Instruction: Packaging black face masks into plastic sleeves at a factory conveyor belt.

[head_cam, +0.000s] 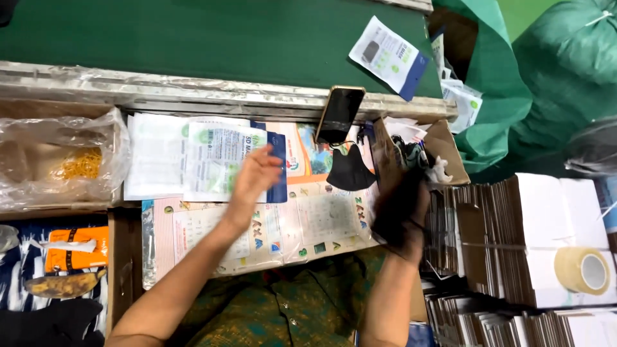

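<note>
Head view: left hand [256, 172], fingers spread and holding nothing, rests on stack of printed pouches [212, 157]. Right hand [402, 209], blurred, clutches black masks [393, 215] beside cardboard box [450, 151]. 1 black mask [350, 170] lies below phone [340, 114].

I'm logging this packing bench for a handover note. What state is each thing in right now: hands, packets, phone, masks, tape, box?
Left hand: open, resting on the packet stack.
Right hand: blurred, closed on a black mask.
Packet stack: flat on the bench.
Loose black mask: lying flat, unpacked.
Phone: propped against the rail, screen dark.
Cardboard box: open.
Tape roll: lying on its side.
Lone packet: flat on green surface.
</note>
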